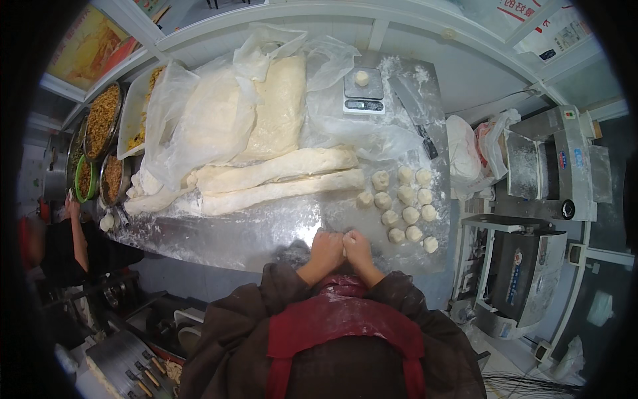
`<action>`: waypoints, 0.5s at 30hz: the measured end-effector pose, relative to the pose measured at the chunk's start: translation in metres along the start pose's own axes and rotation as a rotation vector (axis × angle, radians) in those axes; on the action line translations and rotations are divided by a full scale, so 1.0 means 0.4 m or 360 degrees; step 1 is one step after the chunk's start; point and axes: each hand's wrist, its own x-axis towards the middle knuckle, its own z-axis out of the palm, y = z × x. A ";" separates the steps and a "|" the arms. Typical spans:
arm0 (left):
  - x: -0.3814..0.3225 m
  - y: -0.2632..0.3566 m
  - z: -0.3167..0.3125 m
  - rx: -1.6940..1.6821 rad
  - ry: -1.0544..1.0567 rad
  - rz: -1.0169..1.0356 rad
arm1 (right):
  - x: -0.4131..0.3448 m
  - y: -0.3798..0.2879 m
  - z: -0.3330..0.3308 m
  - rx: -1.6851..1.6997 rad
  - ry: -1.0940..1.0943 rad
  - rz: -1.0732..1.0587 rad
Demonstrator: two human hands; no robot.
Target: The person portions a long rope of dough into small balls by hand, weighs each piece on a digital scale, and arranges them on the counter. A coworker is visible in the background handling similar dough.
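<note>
My left hand (327,248) and my right hand (357,247) are together at the front edge of the floured metal table (239,242), fingers curled, knuckles touching. A bit of something pale, perhaps dough, shows between them; the fingers hide the rest. Several dough balls (410,215) lie in loose rows to the right. Beyond my hands stretch two long dough strips (284,191), with a thick slab of dough (282,104) behind them, partly under plastic sheeting (214,119). One dough ball (361,78) sits on a digital kitchen scale (364,105) at the back.
A large knife (411,109) with a black handle lies at the back right. Bowls of chopped filling (102,119) and a white tray (130,109) stand at the far left, near another person's arm (78,234). Metal machines (538,164) are on the right, beyond the table.
</note>
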 end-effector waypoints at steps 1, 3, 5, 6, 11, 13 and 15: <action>0.003 -0.004 0.000 0.0014 -0.0068 -0.0012 | -0.002 -0.008 -0.004 0.0045 -0.0043 0.0085; 0.006 -0.013 -0.001 0.0079 -0.0191 -0.0024 | -0.010 -0.030 -0.016 0.0178 -0.0131 0.0180; 0.012 -0.020 -0.003 0.0183 -0.0297 -0.0011 | -0.024 -0.063 -0.032 0.0229 -0.0222 0.0267; 0.018 -0.024 -0.004 0.0232 -0.0393 -0.0037 | -0.034 -0.081 -0.042 0.0213 -0.0270 0.0284; 0.072 -0.048 -0.016 0.0305 -0.0770 -0.0466 | -0.117 -0.148 -0.076 0.0074 -0.1181 -0.0129; 0.068 -0.056 -0.024 0.0005 -0.0651 -0.0533 | -0.110 -0.146 -0.098 0.0151 -0.0837 -0.0557; 0.051 -0.071 -0.034 -0.0226 -0.0403 -0.0476 | -0.074 -0.129 -0.129 -0.0296 -0.0248 -0.0461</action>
